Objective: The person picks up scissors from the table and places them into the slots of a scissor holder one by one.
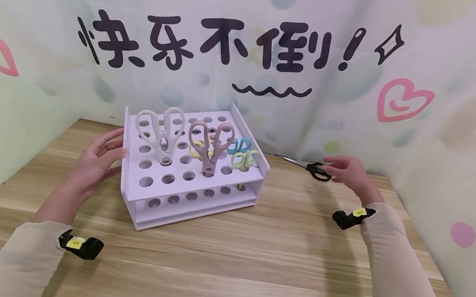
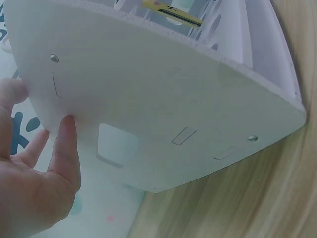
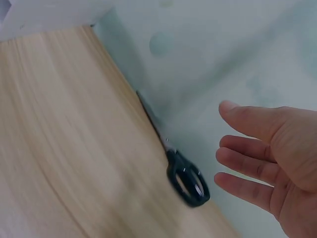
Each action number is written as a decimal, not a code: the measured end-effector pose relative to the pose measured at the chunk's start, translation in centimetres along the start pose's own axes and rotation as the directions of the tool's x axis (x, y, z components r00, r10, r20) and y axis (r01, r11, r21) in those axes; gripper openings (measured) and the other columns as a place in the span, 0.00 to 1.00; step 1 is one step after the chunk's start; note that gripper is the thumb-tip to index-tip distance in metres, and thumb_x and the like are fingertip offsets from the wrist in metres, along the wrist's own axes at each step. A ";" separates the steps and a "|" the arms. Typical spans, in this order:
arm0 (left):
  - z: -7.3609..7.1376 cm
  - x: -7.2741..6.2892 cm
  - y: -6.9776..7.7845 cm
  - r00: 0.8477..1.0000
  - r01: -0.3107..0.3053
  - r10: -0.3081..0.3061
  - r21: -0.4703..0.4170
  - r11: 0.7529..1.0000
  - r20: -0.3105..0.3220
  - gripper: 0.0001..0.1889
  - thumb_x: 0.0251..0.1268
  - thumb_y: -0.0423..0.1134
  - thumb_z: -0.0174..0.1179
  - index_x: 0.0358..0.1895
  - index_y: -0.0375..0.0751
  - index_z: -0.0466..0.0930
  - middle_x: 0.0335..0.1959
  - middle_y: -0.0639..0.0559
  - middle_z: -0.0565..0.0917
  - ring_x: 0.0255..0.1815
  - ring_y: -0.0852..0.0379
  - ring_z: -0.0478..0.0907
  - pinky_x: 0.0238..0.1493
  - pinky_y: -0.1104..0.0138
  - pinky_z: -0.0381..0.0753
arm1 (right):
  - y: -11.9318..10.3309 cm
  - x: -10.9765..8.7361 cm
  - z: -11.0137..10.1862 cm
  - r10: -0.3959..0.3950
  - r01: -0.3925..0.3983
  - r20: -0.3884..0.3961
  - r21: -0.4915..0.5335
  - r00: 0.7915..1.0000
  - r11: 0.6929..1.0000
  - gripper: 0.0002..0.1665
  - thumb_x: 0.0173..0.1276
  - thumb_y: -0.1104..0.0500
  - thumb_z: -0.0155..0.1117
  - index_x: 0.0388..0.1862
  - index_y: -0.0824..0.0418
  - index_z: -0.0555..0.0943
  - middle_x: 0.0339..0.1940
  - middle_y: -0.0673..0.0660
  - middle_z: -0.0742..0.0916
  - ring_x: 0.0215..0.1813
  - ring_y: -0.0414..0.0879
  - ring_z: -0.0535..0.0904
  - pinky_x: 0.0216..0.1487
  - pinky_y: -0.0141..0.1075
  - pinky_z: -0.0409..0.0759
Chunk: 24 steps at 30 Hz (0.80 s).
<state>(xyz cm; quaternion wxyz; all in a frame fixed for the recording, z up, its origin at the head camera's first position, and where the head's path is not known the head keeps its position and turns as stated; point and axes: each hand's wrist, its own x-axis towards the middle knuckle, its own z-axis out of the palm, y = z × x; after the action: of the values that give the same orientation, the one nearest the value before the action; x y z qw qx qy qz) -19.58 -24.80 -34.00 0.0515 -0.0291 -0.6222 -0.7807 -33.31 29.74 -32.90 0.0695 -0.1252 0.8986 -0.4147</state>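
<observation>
A white rack with rows of round holes (image 1: 198,189) stands on the table, left of the middle. Upright in its holes are white-handled scissors (image 1: 165,158), dusty-pink scissors (image 1: 209,164), and smaller yellow (image 1: 195,148), blue (image 1: 234,146) and green scissors (image 1: 242,163). My left hand (image 1: 94,165) is at the rack's left side panel (image 2: 124,74), its fingertips touching or nearly touching it. Black-handled scissors (image 1: 317,170) lie on the table against the back wall, blades pointing left. Beside their handles is my right hand (image 1: 347,172), fingers apart from them in the right wrist view.
A printed cloth (image 1: 210,81) with black characters and pink hearts covers the back wall. Pale walls also stand at the left and right of the wooden table (image 1: 224,269). The rack has a lower perforated shelf (image 1: 217,194) under its top.
</observation>
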 end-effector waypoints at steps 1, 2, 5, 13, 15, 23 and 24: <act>0.0 0.0 0.0 1.000 -0.001 0.001 -0.002 1.000 -0.004 0.29 0.63 0.30 0.56 0.67 0.48 0.60 0.51 0.54 0.68 0.42 0.66 0.75 0.37 0.72 0.79 | 0.4 0.1 0.1 0.006 -0.006 -0.008 0.007 1.000 1.000 0.27 0.67 0.58 0.58 0.61 0.71 0.69 0.55 0.72 0.76 0.47 0.46 0.78 0.46 0.44 0.79; 0.0 -0.1 0.0 1.000 -0.001 0.001 -0.005 1.000 -0.009 0.29 0.63 0.30 0.56 0.67 0.48 0.61 0.51 0.54 0.68 0.42 0.66 0.75 0.37 0.73 0.79 | 0.9 0.1 0.2 0.013 -0.013 -0.013 0.014 1.000 1.000 0.28 0.67 0.58 0.58 0.61 0.71 0.69 0.55 0.72 0.76 0.47 0.47 0.78 0.47 0.45 0.78; -0.1 -0.2 0.1 1.000 -0.001 0.001 -0.001 1.000 -0.019 0.29 0.63 0.30 0.56 0.67 0.49 0.62 0.50 0.54 0.68 0.42 0.66 0.75 0.36 0.73 0.79 | 2.1 0.2 0.5 0.032 -0.032 -0.040 0.001 0.999 0.999 0.29 0.66 0.56 0.59 0.61 0.72 0.68 0.52 0.71 0.77 0.44 0.45 0.78 0.48 0.47 0.77; -0.1 -0.1 0.1 1.000 0.010 -0.010 0.024 1.000 -0.010 0.29 0.64 0.31 0.55 0.68 0.49 0.59 0.52 0.54 0.67 0.43 0.65 0.74 0.37 0.72 0.79 | 5.1 -0.1 1.5 0.132 -0.134 -0.092 -0.015 0.987 0.991 0.37 0.65 0.53 0.60 0.65 0.73 0.62 0.62 0.74 0.67 0.59 0.62 0.67 0.54 0.49 0.70; -0.1 -0.1 0.1 1.000 0.012 -0.011 0.024 1.000 -0.012 0.29 0.63 0.31 0.55 0.67 0.49 0.60 0.51 0.54 0.67 0.43 0.65 0.74 0.37 0.72 0.79 | 5.4 -0.1 1.7 0.140 -0.144 -0.096 -0.031 0.985 0.989 0.38 0.65 0.52 0.60 0.65 0.74 0.60 0.64 0.75 0.64 0.61 0.65 0.64 0.56 0.50 0.68; 0.1 0.0 0.1 1.000 0.010 -0.010 0.037 0.999 -0.016 0.28 0.63 0.31 0.56 0.67 0.49 0.61 0.51 0.54 0.68 0.44 0.65 0.74 0.37 0.72 0.79 | 6.3 0.4 2.6 0.144 -0.158 -0.121 -0.116 0.982 0.981 0.42 0.65 0.51 0.59 0.65 0.78 0.56 0.61 0.79 0.64 0.61 0.68 0.62 0.57 0.54 0.67; 0.2 0.1 0.1 1.000 0.009 -0.009 0.038 0.999 -0.016 0.28 0.63 0.31 0.56 0.67 0.49 0.61 0.51 0.54 0.68 0.44 0.65 0.74 0.37 0.72 0.79 | 6.4 0.5 2.7 0.154 -0.169 -0.124 -0.124 0.980 0.978 0.43 0.65 0.50 0.59 0.66 0.78 0.55 0.61 0.79 0.64 0.61 0.68 0.62 0.57 0.54 0.67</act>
<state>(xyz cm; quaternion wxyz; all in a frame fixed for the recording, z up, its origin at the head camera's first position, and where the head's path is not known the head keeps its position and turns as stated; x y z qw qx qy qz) -19.64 -24.67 -33.91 0.0535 -0.0190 -0.6367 -0.7690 -34.28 31.63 -39.55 0.0431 -0.0324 0.9342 -0.3527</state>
